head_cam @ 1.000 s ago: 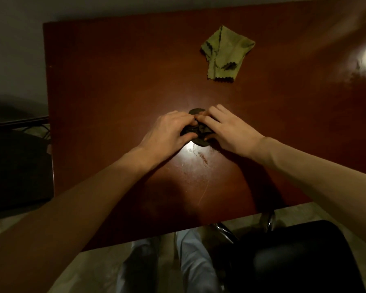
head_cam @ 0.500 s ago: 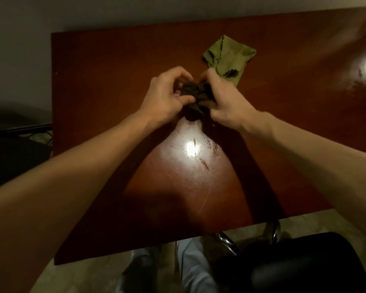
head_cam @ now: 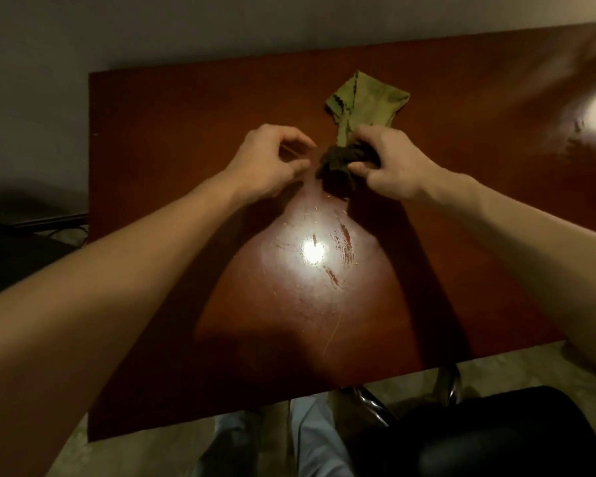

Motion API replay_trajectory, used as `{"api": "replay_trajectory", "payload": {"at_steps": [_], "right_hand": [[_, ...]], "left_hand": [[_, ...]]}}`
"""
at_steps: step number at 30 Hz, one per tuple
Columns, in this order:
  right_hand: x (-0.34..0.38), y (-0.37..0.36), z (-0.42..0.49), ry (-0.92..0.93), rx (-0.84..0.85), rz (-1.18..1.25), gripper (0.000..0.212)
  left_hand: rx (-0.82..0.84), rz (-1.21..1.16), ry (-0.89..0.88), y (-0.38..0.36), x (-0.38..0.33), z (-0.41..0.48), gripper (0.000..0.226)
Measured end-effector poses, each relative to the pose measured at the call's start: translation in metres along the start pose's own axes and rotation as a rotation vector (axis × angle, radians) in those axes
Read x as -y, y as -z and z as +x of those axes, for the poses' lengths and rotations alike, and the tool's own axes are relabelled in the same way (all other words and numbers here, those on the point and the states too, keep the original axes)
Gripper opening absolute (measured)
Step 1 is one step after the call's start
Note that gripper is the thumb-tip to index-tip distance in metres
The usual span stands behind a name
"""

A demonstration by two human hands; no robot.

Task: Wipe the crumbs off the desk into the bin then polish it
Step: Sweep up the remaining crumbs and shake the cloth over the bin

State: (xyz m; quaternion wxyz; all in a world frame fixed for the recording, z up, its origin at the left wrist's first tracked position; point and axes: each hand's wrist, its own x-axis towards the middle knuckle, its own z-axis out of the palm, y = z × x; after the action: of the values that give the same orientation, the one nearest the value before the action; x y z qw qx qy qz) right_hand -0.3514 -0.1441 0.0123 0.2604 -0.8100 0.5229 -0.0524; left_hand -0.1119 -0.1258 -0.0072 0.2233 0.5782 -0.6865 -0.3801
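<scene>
Bench (head_cam: 172,139): a glossy red-brown top, seen from above, with a bright glare spot near its middle.
Dark cloth (head_cam: 338,166): bunched up over the far half of the bench, just in front of the green cloth. Whether its lower end touches the bench cannot be told.
Right hand (head_cam: 396,166): the grip is closed round the dark cloth, with fingers and thumb wrapped on the bunch.
Left hand (head_cam: 272,163): held just beside the dark cloth but apart from it. The grip is narrow, the fingers are curled toward the thumb, and nothing is seen held.
Green cloth (head_cam: 365,98): laid crumpled on the bench beyond the right hand, partly hidden by it.
Crumbs (head_cam: 345,212): a few pale specks are scattered on the bench near the dark cloth.
Chair (head_cam: 479,438): black, at the near edge on the right.
</scene>
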Motion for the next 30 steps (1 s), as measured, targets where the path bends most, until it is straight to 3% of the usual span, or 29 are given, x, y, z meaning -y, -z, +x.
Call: {"api": "replay_trajectory", "payload": {"at_steps": [7, 14, 21, 26, 30], "right_hand": [[-0.027, -0.029, -0.045, -0.175, -0.005, -0.022, 0.028], [0.027, -0.064, -0.044, -0.158, -0.034, 0.027, 0.024], [0.065, -0.077, -0.036, -0.086, 0.02, 0.071, 0.018], [0.043, -0.058, -0.044, -0.253, -0.151, 0.185, 0.019], [0.033, -0.065, -0.051, -0.313, -0.127, 0.063, 0.024]], "left_hand": [[0.041, 0.404, 0.06, 0.023, 0.06, -0.036, 0.034], [-0.091, 0.213, 0.145, 0.005, 0.076, -0.045, 0.027], [-0.005, 0.113, 0.151, 0.021, 0.072, -0.045, 0.018], [0.042, 0.007, 0.149, 0.034, 0.08, -0.052, 0.019], [0.037, -0.068, 0.166, 0.033, 0.086, -0.049, 0.02]]}}
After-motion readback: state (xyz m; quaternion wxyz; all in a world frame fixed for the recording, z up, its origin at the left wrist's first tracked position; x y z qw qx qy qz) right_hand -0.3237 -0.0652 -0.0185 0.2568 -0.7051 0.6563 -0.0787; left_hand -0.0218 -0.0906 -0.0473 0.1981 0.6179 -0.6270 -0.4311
